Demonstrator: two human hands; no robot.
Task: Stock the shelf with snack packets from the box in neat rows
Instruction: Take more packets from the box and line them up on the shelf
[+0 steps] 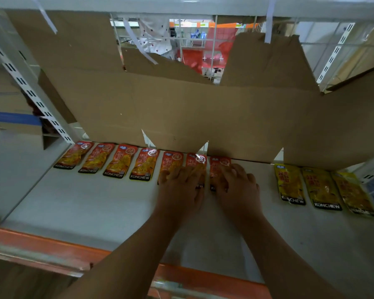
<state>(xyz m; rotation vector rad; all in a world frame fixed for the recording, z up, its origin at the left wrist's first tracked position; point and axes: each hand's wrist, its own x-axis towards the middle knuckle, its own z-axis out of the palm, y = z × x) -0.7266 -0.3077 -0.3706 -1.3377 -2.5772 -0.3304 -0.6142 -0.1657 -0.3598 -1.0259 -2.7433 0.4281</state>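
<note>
The orange packets lie flat in one row on the shelf, tops right at the foot of the cardboard. I think they go there so the cardboard keeps the row straight, like a ruler.

My left grip is open and flat. Its fingers press down on two packets near the middle of the cardboard, the fifth packet and the sixth packet. My right grip is open and flat too, and it presses on the last orange packet. I hold nothing. I only push, so I guess I am sliding these packets up to the cardboard and making them line up with the others.

The tops of these three packets stick out past my fingertips, toward the cardboard. Their bottoms are hidden under my palms.

The yellow packets lie in their own row at the right end of the cardboard, well apart from my grips. I cannot see the box.
</note>
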